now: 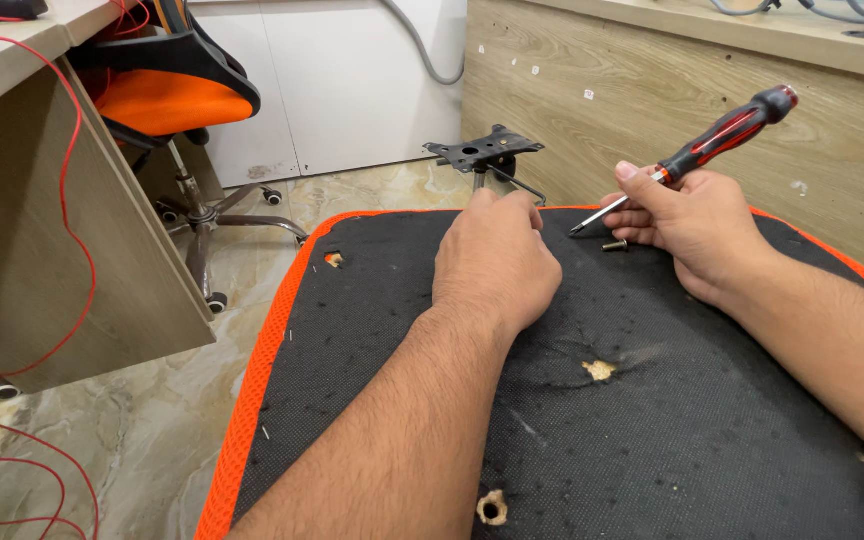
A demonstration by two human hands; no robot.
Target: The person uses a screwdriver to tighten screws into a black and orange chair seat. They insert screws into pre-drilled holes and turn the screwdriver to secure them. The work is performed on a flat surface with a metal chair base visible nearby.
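**Screwdriver and bolt on an upturned seat pad**

Screwdriver [697, 155]: red-and-black handle up and to the right, thin metal shaft slanting down-left, tip resting on the black fabric. Right hand [697, 225] has its grip clamped on the shaft end of the handle, thumb laid along the top, fingers curled beneath.

Small brass-coloured bolt [615, 245] lies loose on the fabric, just beside the right hand's fingertips and just right of the screwdriver tip.

Left hand [497, 262] rests knuckles-up on the pad, just left of the tip. Fingers curl down at the far edge; cannot tell whether its grip is closed on anything.

Seat pad [402, 340]: black fabric underside, orange mesh border, several ragged holes showing pale material inside.

Beyond the far edge, a black metal mounting plate [482, 150] stands on a post above the marble-pattern floor [152, 420]. Office chair [167, 95], orange seat, at upper left beside a wooden bench [22, 240]; red wire [77, 190] hangs across its side panel. Small white square stickers dot the wooden panel [592, 110] behind.
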